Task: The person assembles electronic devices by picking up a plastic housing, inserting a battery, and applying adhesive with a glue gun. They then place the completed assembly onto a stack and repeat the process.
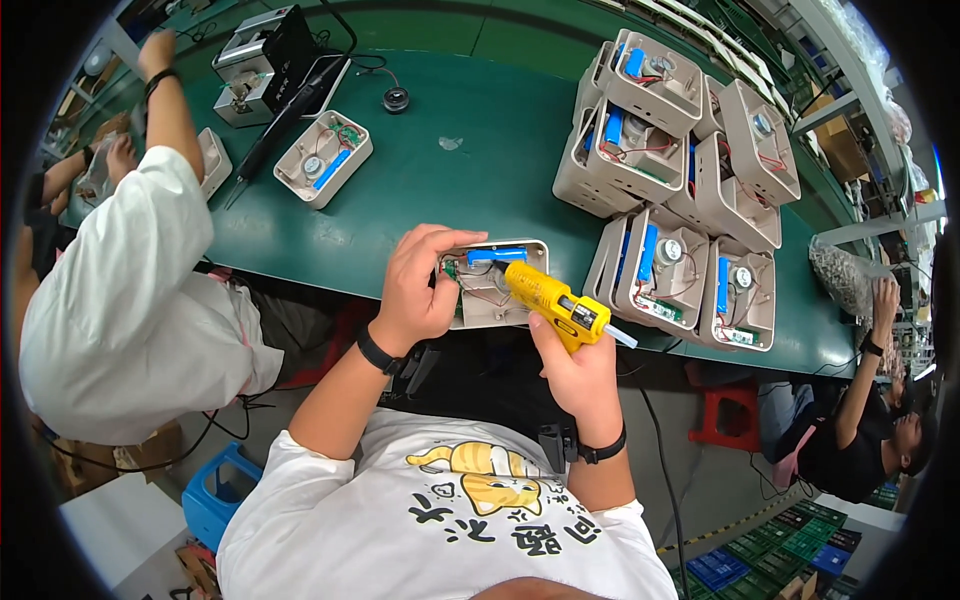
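Observation:
My right hand is wrapped around a yellow hot glue gun, with a pale glue stick poking out of its back end. The gun's dark nozzle points into a beige plastic housing on the table's near edge, close to a blue cylindrical battery. Whether the tip touches the battery I cannot tell. On the housing's left side, my left hand grips the wall, its fingers reaching over the far rim. Thin red wires and a bit of green circuit board show inside; the gun covers part of the interior.
Several similar housings are stacked on the right of the green table. Another housing, a soldering iron, a black device and a small round part lie to the left. People work on both sides.

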### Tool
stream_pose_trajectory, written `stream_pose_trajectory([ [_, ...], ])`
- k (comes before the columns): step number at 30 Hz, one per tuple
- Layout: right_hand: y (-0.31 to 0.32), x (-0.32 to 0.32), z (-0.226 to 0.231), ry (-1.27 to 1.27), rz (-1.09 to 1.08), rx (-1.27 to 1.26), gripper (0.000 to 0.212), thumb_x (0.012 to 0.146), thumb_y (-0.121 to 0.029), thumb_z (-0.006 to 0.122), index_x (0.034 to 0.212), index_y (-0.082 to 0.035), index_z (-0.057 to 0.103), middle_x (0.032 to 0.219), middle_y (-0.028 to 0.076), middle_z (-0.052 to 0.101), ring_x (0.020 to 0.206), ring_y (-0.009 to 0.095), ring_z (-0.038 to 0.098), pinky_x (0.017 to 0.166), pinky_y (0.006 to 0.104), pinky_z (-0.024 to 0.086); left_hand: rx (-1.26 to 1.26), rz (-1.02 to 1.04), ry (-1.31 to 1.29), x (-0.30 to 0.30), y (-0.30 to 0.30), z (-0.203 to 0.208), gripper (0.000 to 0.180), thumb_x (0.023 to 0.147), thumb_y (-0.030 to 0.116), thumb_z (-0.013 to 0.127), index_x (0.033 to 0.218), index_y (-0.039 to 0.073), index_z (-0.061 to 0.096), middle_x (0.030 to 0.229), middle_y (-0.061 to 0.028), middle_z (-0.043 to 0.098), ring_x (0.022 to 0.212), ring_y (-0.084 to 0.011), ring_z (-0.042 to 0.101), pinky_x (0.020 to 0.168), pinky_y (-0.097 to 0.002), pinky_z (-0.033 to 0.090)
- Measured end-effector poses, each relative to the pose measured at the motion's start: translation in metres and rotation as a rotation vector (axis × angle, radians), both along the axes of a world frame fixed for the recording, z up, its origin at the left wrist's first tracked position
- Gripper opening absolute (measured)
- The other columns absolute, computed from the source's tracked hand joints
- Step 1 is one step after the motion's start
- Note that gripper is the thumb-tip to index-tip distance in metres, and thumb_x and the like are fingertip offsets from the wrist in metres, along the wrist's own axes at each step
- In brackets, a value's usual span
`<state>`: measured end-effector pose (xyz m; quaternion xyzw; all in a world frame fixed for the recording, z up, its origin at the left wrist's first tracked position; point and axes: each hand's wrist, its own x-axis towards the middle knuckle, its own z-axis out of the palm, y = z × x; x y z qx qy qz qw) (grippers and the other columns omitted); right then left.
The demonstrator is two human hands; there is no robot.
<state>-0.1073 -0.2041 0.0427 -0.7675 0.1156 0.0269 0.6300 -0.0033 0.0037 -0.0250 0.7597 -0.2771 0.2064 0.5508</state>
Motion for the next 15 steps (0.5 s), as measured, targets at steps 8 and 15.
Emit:
stream_pose_trajectory([
  [8, 0.011, 0.011, -0.007, -0.255, 0.107, -0.146, 0.016, 0.100, -0.010, 0.073, 0.106, 0.005, 0.070, 0.095, 0.007, 0.074, 0.079, 0.012, 0.066, 0.072, 0.0284, 0.053, 0.034, -0.064, 0.001, 0.001, 0.003, -0.001, 0.055, 0.077, -0.012, 0.042, 0.128, -0.004, 0.062, 0.122, -0.0208, 0.074, 0.111, -0.0306, 0.072, 0.103, -0.0401, 0.057],
  [15, -0.005, -0.026, -0.015, -0.176, -0.027, 0.220, 0.014, 0.103, -0.006, 0.069, 0.113, 0.002, 0.069, 0.102, 0.007, 0.075, 0.080, 0.011, 0.067, 0.069, 0.0256, 0.054, -0.067, -0.012, 0.160, -0.002, 0.001, -0.006, 0.055, 0.081, -0.013, 0.038, 0.133, -0.006, 0.056, 0.122, -0.0222, 0.071, 0.113, -0.0346, 0.072, 0.106, -0.0407, 0.054],
])
